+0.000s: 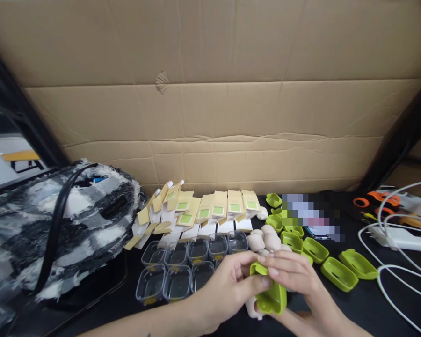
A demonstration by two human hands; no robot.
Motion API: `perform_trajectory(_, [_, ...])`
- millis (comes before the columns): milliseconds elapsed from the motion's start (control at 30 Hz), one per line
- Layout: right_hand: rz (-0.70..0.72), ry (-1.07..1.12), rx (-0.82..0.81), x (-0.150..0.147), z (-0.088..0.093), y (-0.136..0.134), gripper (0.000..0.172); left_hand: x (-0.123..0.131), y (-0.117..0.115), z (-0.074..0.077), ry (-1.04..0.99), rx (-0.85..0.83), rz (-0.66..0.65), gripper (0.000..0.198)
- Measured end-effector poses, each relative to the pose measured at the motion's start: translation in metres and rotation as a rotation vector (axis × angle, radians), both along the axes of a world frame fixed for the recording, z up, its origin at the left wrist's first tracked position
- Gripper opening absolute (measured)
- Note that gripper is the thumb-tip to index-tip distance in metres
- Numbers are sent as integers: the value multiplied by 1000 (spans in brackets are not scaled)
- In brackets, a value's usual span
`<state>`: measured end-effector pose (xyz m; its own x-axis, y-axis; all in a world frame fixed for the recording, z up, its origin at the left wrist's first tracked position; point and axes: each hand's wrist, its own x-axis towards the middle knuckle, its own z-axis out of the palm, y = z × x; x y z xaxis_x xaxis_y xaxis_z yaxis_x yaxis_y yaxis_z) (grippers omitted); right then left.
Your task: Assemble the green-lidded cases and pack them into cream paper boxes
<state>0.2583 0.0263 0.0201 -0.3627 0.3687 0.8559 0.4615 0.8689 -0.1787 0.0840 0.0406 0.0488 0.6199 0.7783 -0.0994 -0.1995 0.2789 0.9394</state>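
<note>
Both hands grip one green, soft-looking case (273,297) low in the middle of the head view. My left hand (231,283) has its thumb pressed across the case's front. My right hand (298,278) wraps the top and right side, fingers bent over the upper edge. Just below the case shows a cream rounded piece (251,309), partly hidden by the hands; whether it touches the case I cannot tell. Several more cream rounded pieces (272,238) lie behind the fingers. Empty green cases (338,274) are spread to the right of my right hand.
Two rows of clear plastic boxes (150,283) stand left of my hands. Behind them lie folded kraft cartons (219,206) with green squares. A shaggy black-and-white bag (87,224) sits left. White cables (389,276) and orange-handled scissors (382,199) are at the right. Cardboard (210,112) walls the back.
</note>
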Motion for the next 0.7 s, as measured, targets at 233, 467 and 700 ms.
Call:
perform_trajectory(233, [-40,84,-37,-1,-2,0,43,2,0,1,-45,91,-36,39])
perform_trajectory(467, [-11,75,-114,-2,-6,-3,46,2,0,-1,-33,97,-10,41])
perform_trajectory(700, [-195,115,-247,21,11,21,42,-9,13,4,279,403,4,49])
